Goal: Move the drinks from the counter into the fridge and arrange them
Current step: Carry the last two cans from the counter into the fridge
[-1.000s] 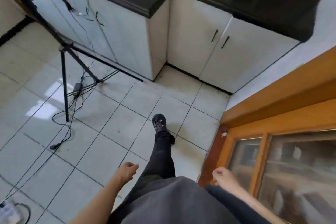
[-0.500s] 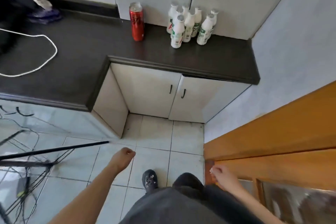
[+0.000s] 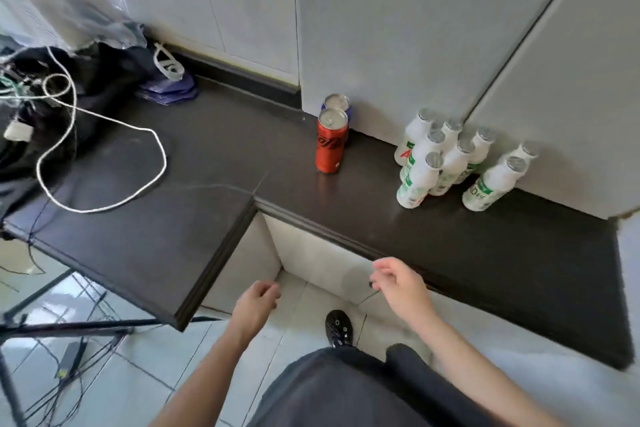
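red can (image 3: 331, 142) + blue can (image 3: 337, 103) behind it standing on desk (image 3: 207, 156), white bottles (image 3: 446, 159) clustering just right. left hand (image 3: 256, 305), right hand (image 3: 398, 282) hovering below desk edge, fingers (image 3: 266, 289) loosely curled, holding nothing. prob: cans rigid, slick, so gripping mid-body; bottles light, tippy.

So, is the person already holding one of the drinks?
No: both the left hand and right hand are empty, and the red can stands untouched on the counter.

The person wears a dark grey top (image 3: 322, 395), its loose hem showing below the left hand (image 3: 258, 302) and right hand (image 3: 398, 282). Dark trousers (image 3: 408, 359) show below the right hand; a black shoe (image 3: 338, 328) with pale dots shows between the hands. The forearms (image 3: 207, 371) are bare.
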{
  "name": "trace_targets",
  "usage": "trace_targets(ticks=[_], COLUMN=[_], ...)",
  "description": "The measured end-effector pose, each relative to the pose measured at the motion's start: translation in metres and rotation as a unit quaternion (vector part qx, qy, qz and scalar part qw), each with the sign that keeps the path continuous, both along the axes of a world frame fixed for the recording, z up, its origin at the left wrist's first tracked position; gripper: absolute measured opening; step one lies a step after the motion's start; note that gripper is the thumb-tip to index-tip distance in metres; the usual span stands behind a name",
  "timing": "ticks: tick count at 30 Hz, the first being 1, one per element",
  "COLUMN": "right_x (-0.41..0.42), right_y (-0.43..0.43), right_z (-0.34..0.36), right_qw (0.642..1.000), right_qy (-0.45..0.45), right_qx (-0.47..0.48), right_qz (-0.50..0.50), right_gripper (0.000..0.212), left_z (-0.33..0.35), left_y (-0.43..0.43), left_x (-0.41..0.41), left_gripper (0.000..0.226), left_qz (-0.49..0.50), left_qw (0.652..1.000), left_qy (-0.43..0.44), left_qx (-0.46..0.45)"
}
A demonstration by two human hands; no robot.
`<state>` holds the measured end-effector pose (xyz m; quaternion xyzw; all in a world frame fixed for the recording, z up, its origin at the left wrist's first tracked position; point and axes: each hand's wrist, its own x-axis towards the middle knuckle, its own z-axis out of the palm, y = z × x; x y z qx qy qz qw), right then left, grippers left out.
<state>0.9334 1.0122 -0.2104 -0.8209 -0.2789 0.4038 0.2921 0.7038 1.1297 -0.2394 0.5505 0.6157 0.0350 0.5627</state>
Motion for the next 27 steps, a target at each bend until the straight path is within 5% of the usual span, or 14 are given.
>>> trace_targets(ticks=[10, 21, 27], right_x=[0.081, 0.113, 0.125], right_y=[0.143, 0.236, 0.267], right_z=[0.030, 0.051, 0.051], right_qw=[0.994, 0.980, 0.984], right_qy=[-0.006, -0.043, -0.042], right_qx=[0.102, 0.181, 0.160], right_qz=[0.025, -0.073, -0.063], right_gripper=[0.016, 0.023, 0.040], left_z=[0.070, 0.075, 0.075], left_y=[0.099, 0.176, 0.192], left_x=[0.108, 0.190, 0.199], left_gripper=[0.011, 0.073, 0.064], left_qz=[0.118, -0.108, -0.120], left_qw=[0.973, 0.939, 0.936], left_qy=[-0.152, -0.141, -0.175], left_qx=[0.124, 0.296, 0.282])
